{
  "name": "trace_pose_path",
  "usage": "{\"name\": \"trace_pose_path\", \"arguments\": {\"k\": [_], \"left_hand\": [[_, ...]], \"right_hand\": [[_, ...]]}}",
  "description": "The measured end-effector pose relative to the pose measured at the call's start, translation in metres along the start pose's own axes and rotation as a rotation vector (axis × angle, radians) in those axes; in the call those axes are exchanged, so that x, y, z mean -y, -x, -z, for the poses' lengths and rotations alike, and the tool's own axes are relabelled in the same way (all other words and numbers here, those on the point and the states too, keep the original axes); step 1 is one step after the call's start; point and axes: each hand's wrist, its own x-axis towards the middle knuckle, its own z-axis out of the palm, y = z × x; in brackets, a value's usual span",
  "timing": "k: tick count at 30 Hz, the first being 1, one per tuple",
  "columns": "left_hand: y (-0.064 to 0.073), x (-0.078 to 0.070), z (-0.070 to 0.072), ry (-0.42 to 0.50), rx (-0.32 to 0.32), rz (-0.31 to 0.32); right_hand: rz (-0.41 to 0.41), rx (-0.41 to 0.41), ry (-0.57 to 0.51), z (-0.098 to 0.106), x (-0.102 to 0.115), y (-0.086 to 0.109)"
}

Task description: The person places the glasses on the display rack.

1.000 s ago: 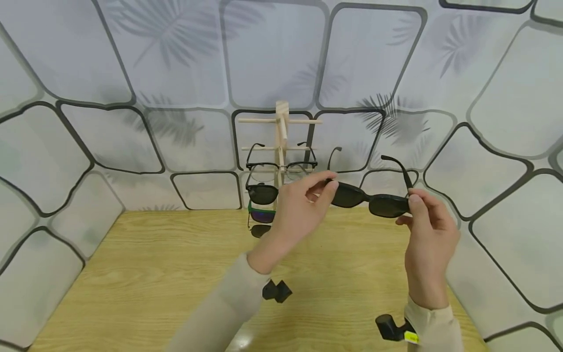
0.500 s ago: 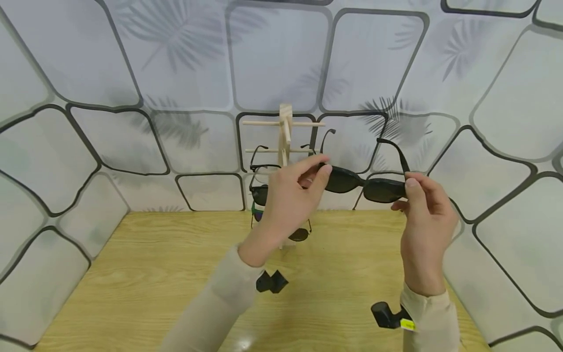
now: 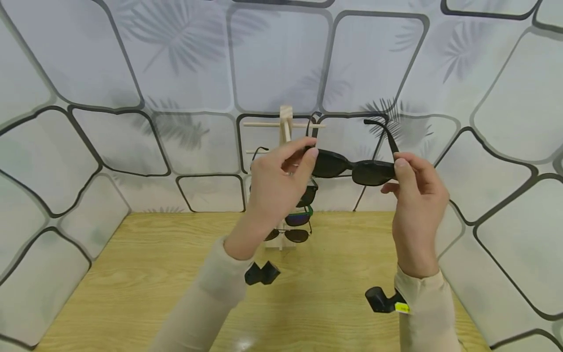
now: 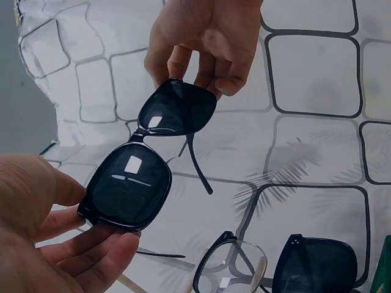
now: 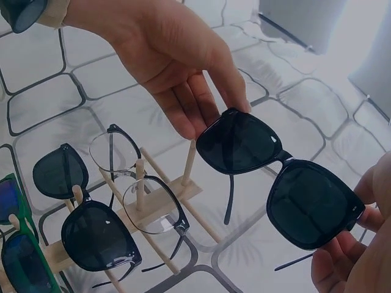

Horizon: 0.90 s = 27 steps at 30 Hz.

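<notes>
A pair of black sunglasses (image 3: 374,173) with dark lenses is held up in the air, its temples unfolded and pointing away toward the wall. My left hand (image 3: 279,178) pinches the left end of the frame between thumb and fingers. At the opposite hinge, the thumb and fingers of my right hand (image 3: 418,215) grip the other end. The left end overlaps the upper part of a wooden glasses stand (image 3: 286,111) in the head view. In the right wrist view the sunglasses (image 5: 314,204) appear beside the stand's top pegs (image 5: 189,165).
Below on the stand hang clear-lens glasses (image 5: 153,204), dark sunglasses (image 5: 101,235), green-framed sunglasses (image 5: 24,256) and thin-framed sunglasses (image 3: 296,235). The stand rests on a wood-grain table (image 3: 176,274) against a patterned wall (image 3: 277,58).
Both hands have raised the sunglasses and carried them left, toward the top of the stand. The lower glasses on the stand show more now as the left arm has shifted left.
</notes>
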Motion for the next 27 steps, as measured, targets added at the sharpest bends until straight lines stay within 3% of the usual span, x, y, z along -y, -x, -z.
{"name": "trace_pose_path", "arguments": {"k": [12,27], "left_hand": [[-0.016,0.002,0.023,-0.029,-0.081,-0.026],[-0.028,0.014,0.052,-0.128,-0.140,0.040]], "right_hand": [[0.007,0.102,0.108,-0.029,-0.008,-0.017],[-0.005,0.222,0.233,-0.064,-0.022,-0.029]]}}
